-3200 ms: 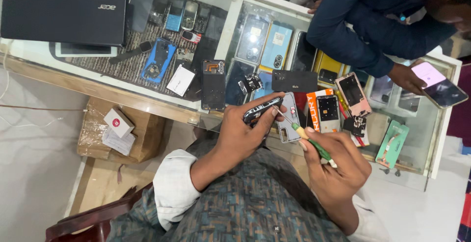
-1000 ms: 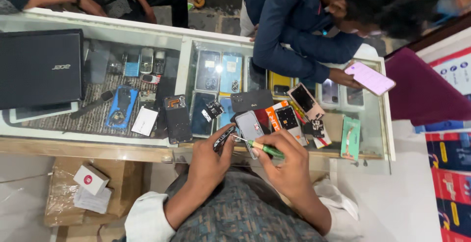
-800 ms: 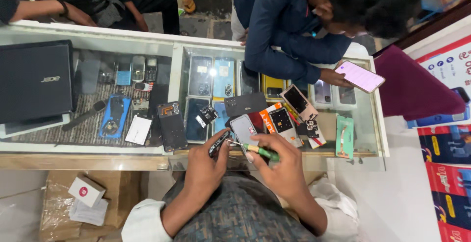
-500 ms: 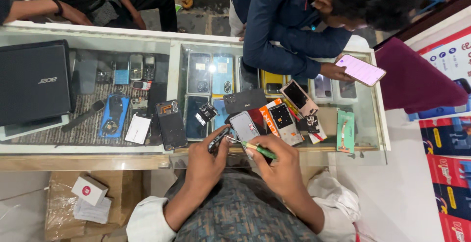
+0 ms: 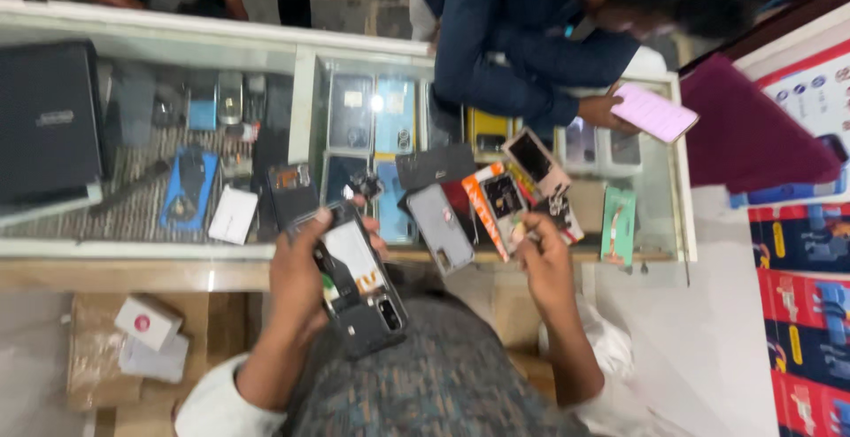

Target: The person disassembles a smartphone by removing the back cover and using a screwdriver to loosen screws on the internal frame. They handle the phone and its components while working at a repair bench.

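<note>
Head view, looking straight down: an opened smartphone (image 5: 359, 282), back cover off and dark innards exposed, is gripped in the left hand (image 5: 301, 273), fingers wrapped round its left edge and thumb across the near side. The phone is held tilted over the near edge of the glass counter (image 5: 310, 92), above the patterned clothing on the lap.

The right hand (image 5: 544, 260) is seen to the right, at the counter's near edge, fingers curled in narrow at the cluster of parts; whether anything is pinched between them cannot be told, as the picture is blurred there. Just left of that hand a grey phone back panel (image 5: 440, 227) is laid on the glass, and an orange-edged phone part (image 5: 496, 202) is set touching it on the right. A pinkish phone (image 5: 536, 158) lies just beyond.

Further left on the counter, a blue tool (image 5: 188, 189) and a small white card (image 5: 233, 216) are seen side by side, with a closed black laptop (image 5: 49, 127) at the far left. At the far side, another person's hand rests on a pink phone (image 5: 653, 111). Below the counter, near left, a small white box (image 5: 148, 322) sits on a cardboard box (image 5: 88, 366).
</note>
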Motion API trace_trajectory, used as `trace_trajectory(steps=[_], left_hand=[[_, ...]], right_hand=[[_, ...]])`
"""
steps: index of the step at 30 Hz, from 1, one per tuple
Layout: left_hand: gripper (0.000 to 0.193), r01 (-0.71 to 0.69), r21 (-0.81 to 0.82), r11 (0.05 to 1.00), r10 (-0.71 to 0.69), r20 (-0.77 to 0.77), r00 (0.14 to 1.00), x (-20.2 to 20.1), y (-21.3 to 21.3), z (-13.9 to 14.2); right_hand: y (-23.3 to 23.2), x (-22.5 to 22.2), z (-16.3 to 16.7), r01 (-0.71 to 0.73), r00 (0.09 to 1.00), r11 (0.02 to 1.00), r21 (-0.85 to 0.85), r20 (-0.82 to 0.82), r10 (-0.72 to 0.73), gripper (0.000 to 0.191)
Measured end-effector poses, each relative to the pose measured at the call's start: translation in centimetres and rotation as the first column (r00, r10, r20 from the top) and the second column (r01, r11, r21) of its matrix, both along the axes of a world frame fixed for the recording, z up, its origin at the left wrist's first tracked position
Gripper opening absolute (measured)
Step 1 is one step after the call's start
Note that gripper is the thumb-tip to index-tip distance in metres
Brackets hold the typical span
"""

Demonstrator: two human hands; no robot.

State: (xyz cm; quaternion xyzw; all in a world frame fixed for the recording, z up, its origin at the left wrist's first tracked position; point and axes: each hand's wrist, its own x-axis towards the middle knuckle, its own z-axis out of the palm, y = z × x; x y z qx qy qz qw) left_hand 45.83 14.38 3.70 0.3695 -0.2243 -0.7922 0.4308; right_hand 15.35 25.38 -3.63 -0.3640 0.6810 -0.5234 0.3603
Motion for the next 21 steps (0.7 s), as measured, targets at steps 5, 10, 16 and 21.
trace_trajectory(steps=[5,10,16,21], left_hand=[[0.060,0.056,0.153,0.987,-0.005,-0.320,0.948,0.4,1.7,-1.8],[0.061,0.093,0.053,0.994,-0.064,-0.400,0.914,0.5,3.6,-2.9],[0.067,0.164,0.053,0.985,-0.127,-0.419,0.899,0.2,4.3,-2.6],[0.071,0.187,0.061,0.980,-0.149,-0.391,0.908,0.3,4.8,-2.9]], right_hand=[[0.0,-1.1,-4.0,0.005,0.984,0.998,-0.068,-0.179,-0.017,0.012],[0.2,1.5,-5.7,0.003,0.916,0.993,0.122,-0.400,0.047,0.007],[-0.7,4.7,-5.9,-0.132,0.841,0.979,0.157,-0.506,0.194,0.012],[-1.9,6.4,-6.1,-0.292,0.733,0.953,0.083,-0.620,0.279,0.015]])
